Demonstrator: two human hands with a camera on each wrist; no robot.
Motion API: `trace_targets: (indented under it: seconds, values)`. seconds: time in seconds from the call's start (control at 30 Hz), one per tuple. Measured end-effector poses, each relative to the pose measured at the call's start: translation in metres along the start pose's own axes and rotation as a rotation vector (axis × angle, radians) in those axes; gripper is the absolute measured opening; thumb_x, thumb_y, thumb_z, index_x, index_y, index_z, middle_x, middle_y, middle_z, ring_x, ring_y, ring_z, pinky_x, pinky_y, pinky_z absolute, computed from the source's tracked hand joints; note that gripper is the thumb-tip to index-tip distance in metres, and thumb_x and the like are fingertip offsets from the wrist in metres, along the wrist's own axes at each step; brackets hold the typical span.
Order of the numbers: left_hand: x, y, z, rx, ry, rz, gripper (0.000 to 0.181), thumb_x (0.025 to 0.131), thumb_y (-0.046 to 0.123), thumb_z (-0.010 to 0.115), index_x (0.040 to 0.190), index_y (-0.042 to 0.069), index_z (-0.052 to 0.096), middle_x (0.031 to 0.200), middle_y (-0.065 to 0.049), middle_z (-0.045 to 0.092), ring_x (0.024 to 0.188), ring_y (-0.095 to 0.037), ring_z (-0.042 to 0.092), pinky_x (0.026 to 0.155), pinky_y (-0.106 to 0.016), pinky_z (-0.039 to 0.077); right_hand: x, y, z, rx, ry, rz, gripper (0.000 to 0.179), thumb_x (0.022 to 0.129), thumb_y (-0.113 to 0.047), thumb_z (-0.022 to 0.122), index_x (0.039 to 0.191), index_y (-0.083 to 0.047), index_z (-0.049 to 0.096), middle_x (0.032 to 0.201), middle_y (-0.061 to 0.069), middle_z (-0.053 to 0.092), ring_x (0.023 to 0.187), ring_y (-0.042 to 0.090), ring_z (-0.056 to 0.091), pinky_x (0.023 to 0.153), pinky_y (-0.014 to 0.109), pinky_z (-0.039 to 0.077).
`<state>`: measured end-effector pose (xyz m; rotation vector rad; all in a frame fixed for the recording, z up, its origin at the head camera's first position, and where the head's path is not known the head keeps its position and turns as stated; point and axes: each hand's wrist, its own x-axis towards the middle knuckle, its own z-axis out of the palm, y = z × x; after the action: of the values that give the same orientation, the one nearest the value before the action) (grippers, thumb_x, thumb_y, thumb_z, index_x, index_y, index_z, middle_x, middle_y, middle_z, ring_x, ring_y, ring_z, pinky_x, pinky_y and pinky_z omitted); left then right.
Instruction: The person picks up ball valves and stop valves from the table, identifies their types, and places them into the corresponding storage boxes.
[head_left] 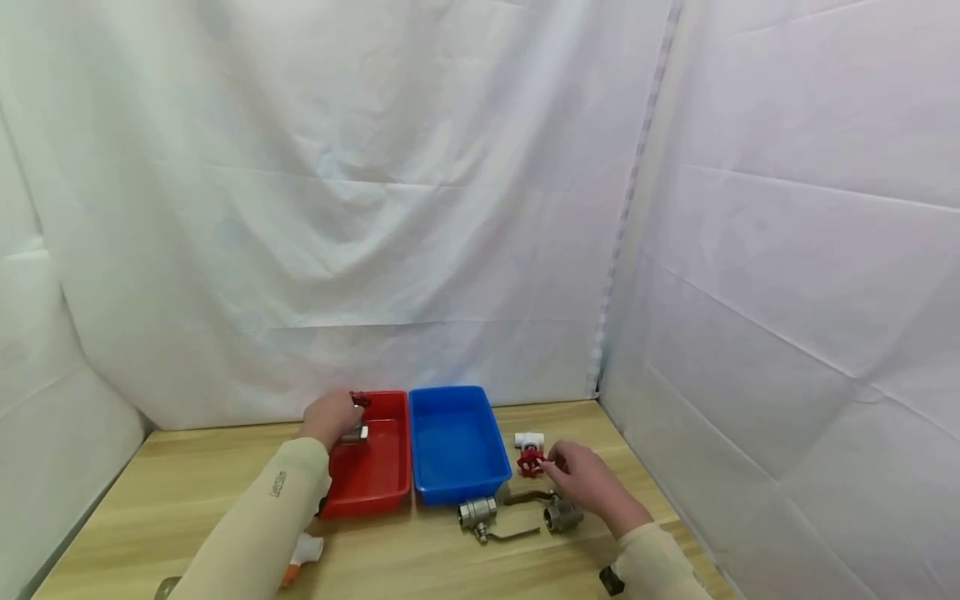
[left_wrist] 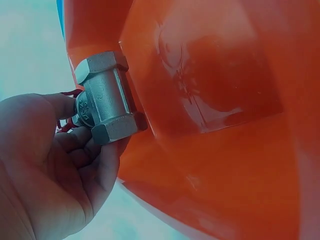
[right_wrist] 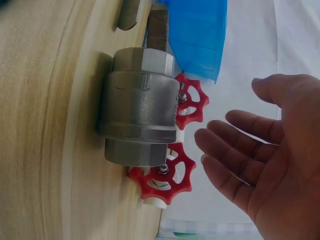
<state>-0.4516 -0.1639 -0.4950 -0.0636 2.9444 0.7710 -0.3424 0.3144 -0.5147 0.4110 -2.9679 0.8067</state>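
Note:
My left hand (head_left: 330, 419) grips a metal gate valve (left_wrist: 107, 97) by its neck, over the left part of the red bin (head_left: 375, 467). The valve's red handwheel is mostly hidden behind the fingers in the left wrist view. My right hand (right_wrist: 260, 145) has loosely bent fingers and holds nothing. It hovers beside two white valves with red handwheels (right_wrist: 167, 175), which overlap in the head view. Nearer me, below the right hand, lies a metal ball valve (right_wrist: 140, 107) with a lever; a second lever ball valve (head_left: 477, 512) lies to its left.
A blue bin (head_left: 457, 446) stands right of the red one. Partly behind the left forearm lies a white fitting with an orange part (head_left: 303, 554); a metal piece (head_left: 167, 588) shows at the bottom edge. White curtains (head_left: 375, 208) hang behind and beside the wooden table (head_left: 420, 567).

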Motion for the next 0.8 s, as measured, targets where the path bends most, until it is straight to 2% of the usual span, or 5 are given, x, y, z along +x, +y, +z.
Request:
trace_targets:
  seconds: [0.27, 0.4, 0.53, 0.8]
  values:
    - [0.003, -0.002, 0.003, 0.03, -0.001, 0.027, 0.03, 0.107, 0.017, 0.057, 0.084, 0.006, 0.073, 0.085, -0.011, 0.067, 0.08, -0.03, 0.062, 0.075, -0.046, 0.054, -0.002, -0.001, 0.0, -0.005, 0.007, -0.003, 0.014, 0.111, -0.026, 0.071, 0.103, -0.014, 0.07, 0.087, -0.006, 0.065, 0.074, 0.013, 0.058, 0.068, 0.036, 0.053]
    - [0.006, 0.0, 0.005, 0.013, -0.01, 0.014, 0.029, 0.107, 0.015, 0.057, 0.086, 0.004, 0.074, 0.087, -0.013, 0.068, 0.08, -0.031, 0.062, 0.075, -0.046, 0.054, -0.002, -0.001, -0.003, -0.003, 0.019, 0.002, 0.014, 0.111, -0.025, 0.071, 0.102, -0.014, 0.07, 0.086, -0.006, 0.064, 0.073, 0.013, 0.058, 0.067, 0.036, 0.052]
    - [0.008, 0.005, 0.007, 0.044, -0.01, -0.002, 0.028, 0.108, 0.015, 0.057, 0.087, 0.004, 0.073, 0.086, -0.012, 0.067, 0.08, -0.031, 0.063, 0.075, -0.045, 0.054, -0.001, 0.0, -0.004, -0.006, 0.024, -0.006, 0.014, 0.111, -0.025, 0.071, 0.103, -0.014, 0.07, 0.087, -0.007, 0.065, 0.074, 0.011, 0.058, 0.067, 0.035, 0.053]
    - [0.004, 0.009, 0.01, 0.075, 0.013, 0.063, 0.037, 0.11, 0.011, 0.055, 0.075, 0.006, 0.068, 0.076, -0.011, 0.063, 0.071, -0.028, 0.061, 0.07, -0.04, 0.051, -0.002, 0.005, -0.004, -0.016, 0.027, -0.023, 0.016, 0.111, -0.029, 0.071, 0.103, -0.015, 0.07, 0.085, -0.008, 0.064, 0.071, 0.011, 0.057, 0.065, 0.033, 0.051]
